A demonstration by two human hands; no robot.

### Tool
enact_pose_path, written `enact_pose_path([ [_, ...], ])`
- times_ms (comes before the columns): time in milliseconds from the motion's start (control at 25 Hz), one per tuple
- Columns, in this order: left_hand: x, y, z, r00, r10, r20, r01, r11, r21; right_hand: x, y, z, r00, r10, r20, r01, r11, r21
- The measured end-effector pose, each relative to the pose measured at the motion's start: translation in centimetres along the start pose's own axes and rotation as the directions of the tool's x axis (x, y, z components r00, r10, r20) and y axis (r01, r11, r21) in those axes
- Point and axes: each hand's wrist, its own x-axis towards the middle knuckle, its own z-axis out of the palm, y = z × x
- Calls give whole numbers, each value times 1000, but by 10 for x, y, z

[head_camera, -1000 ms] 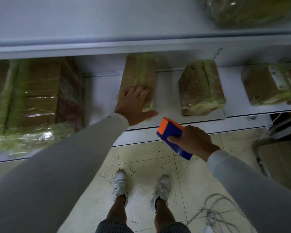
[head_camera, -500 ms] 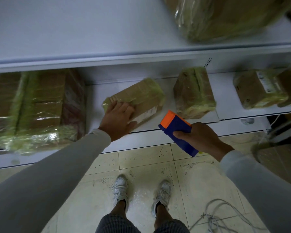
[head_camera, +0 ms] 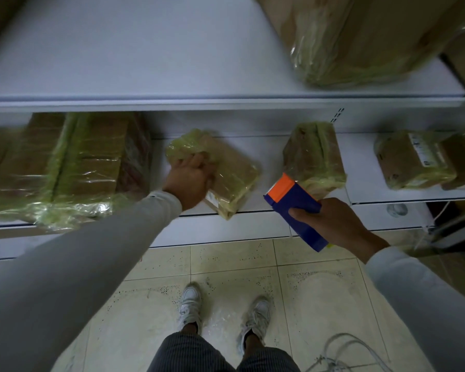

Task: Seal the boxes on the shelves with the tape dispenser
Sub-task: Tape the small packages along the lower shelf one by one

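A small flat cardboard box (head_camera: 231,170) wrapped in yellowish tape lies at an angle on the lower shelf (head_camera: 266,208), one corner over the front edge. My left hand (head_camera: 191,181) grips its left side, fingers curled over the top. My right hand (head_camera: 333,224) holds a blue tape dispenser with an orange head (head_camera: 293,205) in front of the shelf edge, to the right of that box and apart from it. Behind the dispenser stands another taped box (head_camera: 314,154).
A large taped box (head_camera: 65,165) fills the left of the lower shelf and a labelled one (head_camera: 414,162) sits at the right. Another big wrapped box (head_camera: 360,36) rests on the upper shelf (head_camera: 172,99). White cable (head_camera: 346,353) lies on the tiled floor by my feet.
My left hand has turned the small box from lengthwise to diagonal and pulled it toward the shelf's front edge. The dispenser hand rose slightly toward the shelf. The camera tilted upward.
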Motion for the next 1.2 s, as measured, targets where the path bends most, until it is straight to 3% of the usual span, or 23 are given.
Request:
enact_pose_path([
  [80, -3, 33, 7, 999, -16, 38, 19, 997, -80, -3, 0, 0, 1000, -6, 16, 6, 1000, 9],
  [240, 6, 68, 23, 979, -174, 107, 182, 980, -75, -3, 2, 1, 1000, -3, 7, 3, 999, 37],
  [440, 18, 39, 29, 980, 169, 102, -162, 984, -69, -6, 10, 1, 1000, -14, -8, 14, 999, 44],
  [600, 18, 37, 28, 977, 192, 95, -181, 977, -110, -6, 14, 10, 999, -47, 6, 47, 998, 43],
  [760, 23, 21, 16, 952, 237, 194, -196, 958, -209, -7, 9, 12, 991, -117, 67, 113, 992, 49],
  [960, 10, 6, 8, 944, 272, 184, -238, 953, -190, -6, -7, 14, 976, -181, 119, 171, 981, 88],
  [1080, -2, 12, 1, 959, 252, 134, -187, 910, -371, -5, -19, 16, 959, -244, 144, 225, 965, 137],
  [1200, -15, 16, -16, 964, 235, 123, -110, 776, -621, -3, -32, 13, 926, -324, 193, 310, 945, 100],
])
